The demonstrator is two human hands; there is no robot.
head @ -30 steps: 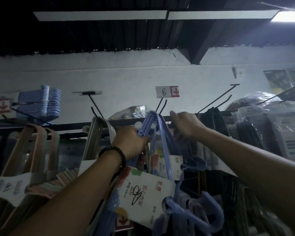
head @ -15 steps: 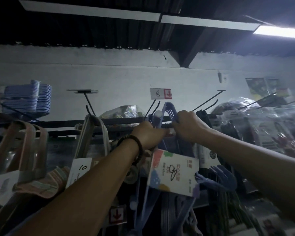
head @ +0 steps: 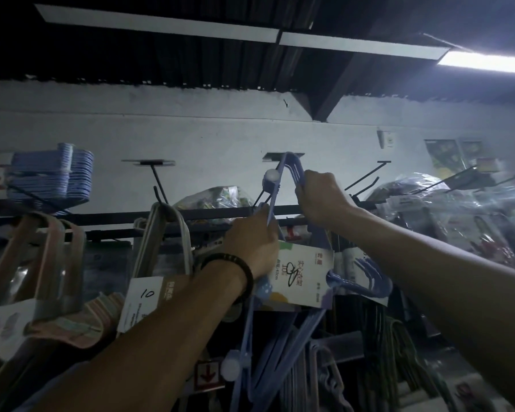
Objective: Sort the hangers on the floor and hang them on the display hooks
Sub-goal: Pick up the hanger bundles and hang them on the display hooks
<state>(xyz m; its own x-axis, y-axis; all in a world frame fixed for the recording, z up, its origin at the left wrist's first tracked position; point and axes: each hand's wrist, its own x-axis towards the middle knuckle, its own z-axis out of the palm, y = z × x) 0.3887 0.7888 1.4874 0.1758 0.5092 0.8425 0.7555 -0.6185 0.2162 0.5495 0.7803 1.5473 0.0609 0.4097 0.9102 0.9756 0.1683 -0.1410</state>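
Blue hanger bundle: long axis upright, apex at near tip of display hook. Left hand grips left limb; right hand grips right limb, nearer apex.

Both forearms bare as far as visible; dark beaded bracelet on left wrist (small round beads, some lighter).
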